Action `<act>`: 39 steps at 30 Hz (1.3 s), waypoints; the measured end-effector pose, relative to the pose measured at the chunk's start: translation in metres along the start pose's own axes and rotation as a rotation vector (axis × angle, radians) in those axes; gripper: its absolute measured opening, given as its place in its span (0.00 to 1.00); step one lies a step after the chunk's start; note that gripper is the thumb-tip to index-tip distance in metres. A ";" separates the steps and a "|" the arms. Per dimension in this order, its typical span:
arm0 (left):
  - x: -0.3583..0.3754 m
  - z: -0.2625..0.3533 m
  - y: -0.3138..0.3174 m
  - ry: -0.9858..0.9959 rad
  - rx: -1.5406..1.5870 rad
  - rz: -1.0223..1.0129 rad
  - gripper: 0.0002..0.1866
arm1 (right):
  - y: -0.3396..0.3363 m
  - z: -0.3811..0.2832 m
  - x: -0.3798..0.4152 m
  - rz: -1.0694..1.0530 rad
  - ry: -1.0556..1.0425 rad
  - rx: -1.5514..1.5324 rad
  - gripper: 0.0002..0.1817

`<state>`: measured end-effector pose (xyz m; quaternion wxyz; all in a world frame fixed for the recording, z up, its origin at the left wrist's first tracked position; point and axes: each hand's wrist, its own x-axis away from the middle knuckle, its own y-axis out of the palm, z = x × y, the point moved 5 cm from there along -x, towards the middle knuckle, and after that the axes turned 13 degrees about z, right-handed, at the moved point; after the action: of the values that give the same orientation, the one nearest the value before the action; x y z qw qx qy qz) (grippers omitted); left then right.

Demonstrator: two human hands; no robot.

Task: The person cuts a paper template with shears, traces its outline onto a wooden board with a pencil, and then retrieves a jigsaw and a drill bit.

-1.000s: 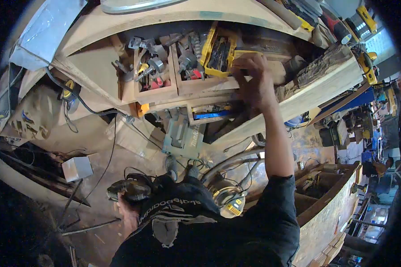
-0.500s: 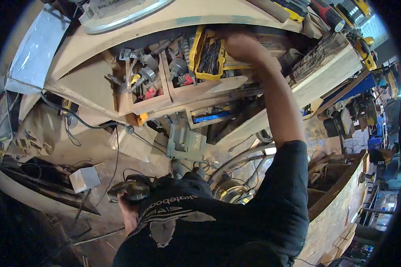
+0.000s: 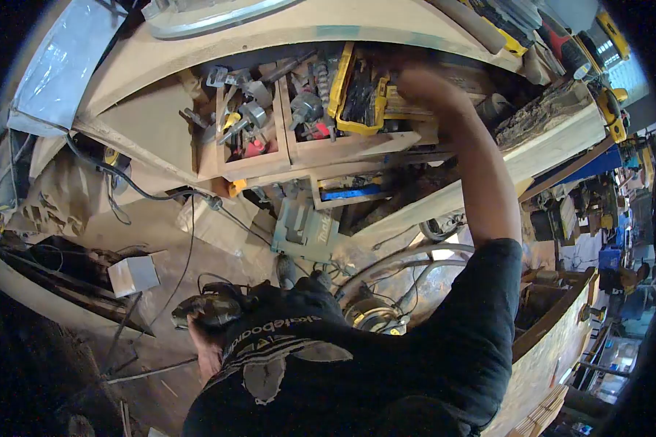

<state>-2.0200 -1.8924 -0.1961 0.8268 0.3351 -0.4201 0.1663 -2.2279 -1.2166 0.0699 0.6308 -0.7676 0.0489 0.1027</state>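
My right hand reaches into the open drawer beneath the bench top, just right of a yellow case. Dark drill bits stand packed inside that case. Its fingers are in shadow and smeared by motion, so any grip is hidden. Low at my left side, my left hand is closed on a dark, dusty power tool, partly covered by my shirt. Left of the yellow case, drawer compartments hold metal hole cutters, loose bits and red pieces.
Below the drawer, a grey-green tool case stands near my feet. A thick live-edge board juts out at right. A cable hangs across the left, above a white box. Hoses curve over the floor.
My right hand has shifted a little to the right, away from the yellow case. The whole view has turned slightly. My left hand keeps its hold on the power tool.
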 end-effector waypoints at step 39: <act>0.005 0.006 0.029 -0.004 -0.029 0.047 0.30 | -0.023 0.040 0.023 0.235 0.103 0.137 0.14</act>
<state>-2.0370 -1.8758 -0.1771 0.8266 0.3135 -0.4318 0.1787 -2.2046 -1.1711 0.0798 0.6619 -0.7160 0.1776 0.1327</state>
